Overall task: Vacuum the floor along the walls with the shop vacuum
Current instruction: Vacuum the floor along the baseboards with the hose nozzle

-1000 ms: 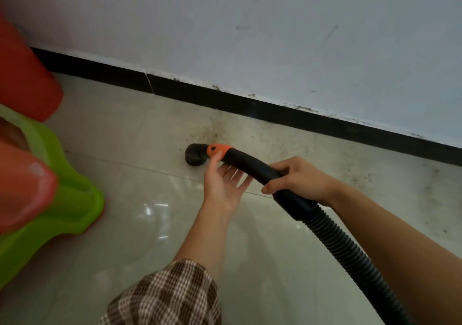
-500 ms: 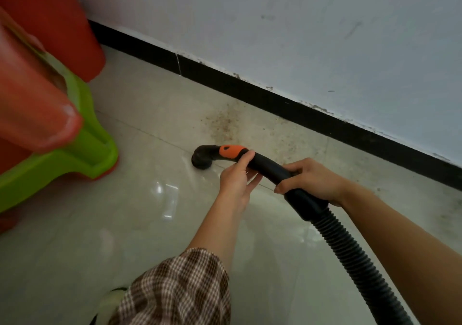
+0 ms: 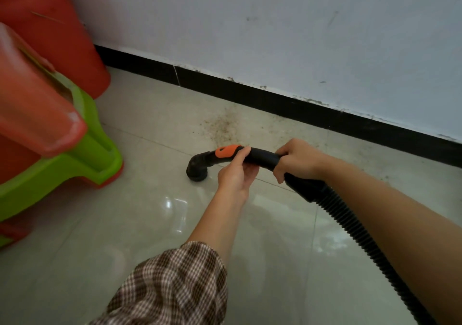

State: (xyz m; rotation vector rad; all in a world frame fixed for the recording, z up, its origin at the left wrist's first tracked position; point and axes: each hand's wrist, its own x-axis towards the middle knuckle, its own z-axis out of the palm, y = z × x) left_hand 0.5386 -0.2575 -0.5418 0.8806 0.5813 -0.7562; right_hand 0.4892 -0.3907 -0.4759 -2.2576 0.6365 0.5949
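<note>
One handle [image 3: 262, 156], left hand [image 3: 235, 173] nearer nozzle [image 3: 197, 168], right hand [image 3: 298, 161] behind

The black curved vacuum wand [image 3: 262, 156], with an orange patch [image 3: 226, 151] near its front, points its round nozzle [image 3: 197, 171] down at the pale tiled floor [image 3: 150, 224]. Its ribbed hose [image 3: 362, 234] runs away to the lower right.

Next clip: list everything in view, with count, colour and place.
wand: 1, black and orange, mouth toward floor
hose: 1, black, from wand to lower right
dirt: 1 patch, brown specks, floor by baseboard
plastic furniture: count unclear, red and green, left
wall: 1, white, top
baseboard: 1, black, foot of wall
floor: 1, beige tiles, throughout
sleeve: 1, brown check, left forearm
left hand: 1, grips wand near mouth
right hand: 1, grips wand at hose end
</note>
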